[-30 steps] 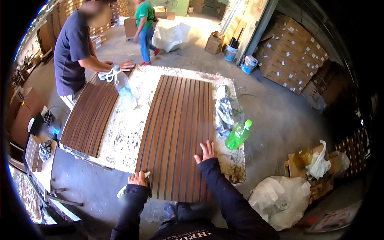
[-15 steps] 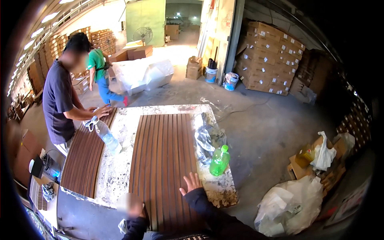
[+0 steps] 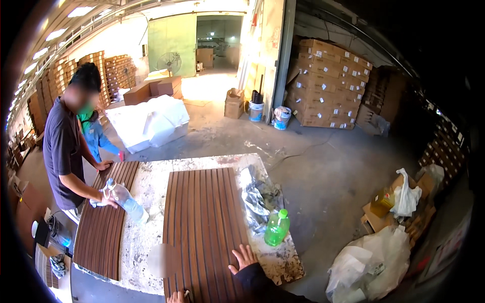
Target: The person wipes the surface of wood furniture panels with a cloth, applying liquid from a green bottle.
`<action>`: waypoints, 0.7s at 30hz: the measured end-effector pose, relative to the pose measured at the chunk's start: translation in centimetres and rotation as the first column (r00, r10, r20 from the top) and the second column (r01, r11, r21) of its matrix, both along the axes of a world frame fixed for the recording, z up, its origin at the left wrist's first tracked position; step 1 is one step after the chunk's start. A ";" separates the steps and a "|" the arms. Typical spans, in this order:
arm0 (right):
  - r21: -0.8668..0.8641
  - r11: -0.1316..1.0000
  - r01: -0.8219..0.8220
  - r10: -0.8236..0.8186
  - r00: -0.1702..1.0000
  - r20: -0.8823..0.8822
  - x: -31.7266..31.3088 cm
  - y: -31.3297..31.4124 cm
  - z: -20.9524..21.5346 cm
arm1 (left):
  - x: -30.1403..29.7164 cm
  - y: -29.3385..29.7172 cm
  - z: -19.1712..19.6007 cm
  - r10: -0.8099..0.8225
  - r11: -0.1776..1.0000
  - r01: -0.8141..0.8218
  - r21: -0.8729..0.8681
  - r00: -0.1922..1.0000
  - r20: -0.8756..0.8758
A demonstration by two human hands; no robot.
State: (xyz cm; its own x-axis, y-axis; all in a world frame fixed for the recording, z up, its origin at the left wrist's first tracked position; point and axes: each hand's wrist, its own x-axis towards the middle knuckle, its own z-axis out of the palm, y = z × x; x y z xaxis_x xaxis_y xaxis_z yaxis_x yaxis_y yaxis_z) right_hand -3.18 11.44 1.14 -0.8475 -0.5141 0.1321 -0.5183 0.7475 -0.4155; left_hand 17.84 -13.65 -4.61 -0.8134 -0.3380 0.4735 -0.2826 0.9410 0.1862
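A slatted brown panel lies lengthwise in front of me on a paint-spattered white table. Flat on its right side rests my right hand, fingers spread and holding nothing. My left hand is cut off by the lower edge of the picture, at the panel's near left. Its fingers look curled, with a small whitish bit beside them that I cannot make out. Right of the panel are a crumpled grey plastic sheet and a green bottle.
A co-worker leans over a second slatted panel on the left. A clear bottle stands beside it. Another person bends by a white-wrapped bundle. Plastic bags lie at right; stacked cartons rise behind.
My view has shifted, so the table sits lower. My left hand has drawn toward the near edge; my right stays on the panel. The co-worker's hands have moved apart, one nearer the clear bottle.
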 end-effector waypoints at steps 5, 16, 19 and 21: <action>0.021 0.999 0.030 -0.030 0.999 0.016 -0.5 0.4 0.8 | -7.8 -2.5 1.9 -0.085 0.993 0.075 0.091 0.990 0.108; -0.044 0.999 -0.006 0.006 1.000 -0.003 -0.1 -0.6 0.1 | 0.6 0.7 -4.8 -0.097 0.995 0.096 -0.010 0.986 -0.137; -0.025 1.000 0.010 -0.009 1.000 0.013 -0.2 0.1 -0.1 | -0.2 2.8 -3.1 -0.046 0.995 0.054 0.086 0.994 -0.095; -0.042 0.999 -0.004 0.005 1.000 0.027 0.1 -0.2 0.1 | 0.1 3.1 0.2 0.006 0.988 -0.002 0.154 1.000 -0.025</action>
State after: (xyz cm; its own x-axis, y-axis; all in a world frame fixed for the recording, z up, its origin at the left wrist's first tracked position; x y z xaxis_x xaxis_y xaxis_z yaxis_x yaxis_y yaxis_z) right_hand -3.08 11.25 1.28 -0.8487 -0.5123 0.1311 -0.5098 0.7268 -0.4603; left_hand 17.97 -10.52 -4.39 -0.8002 -0.4116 0.4362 -0.2793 0.8994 0.3363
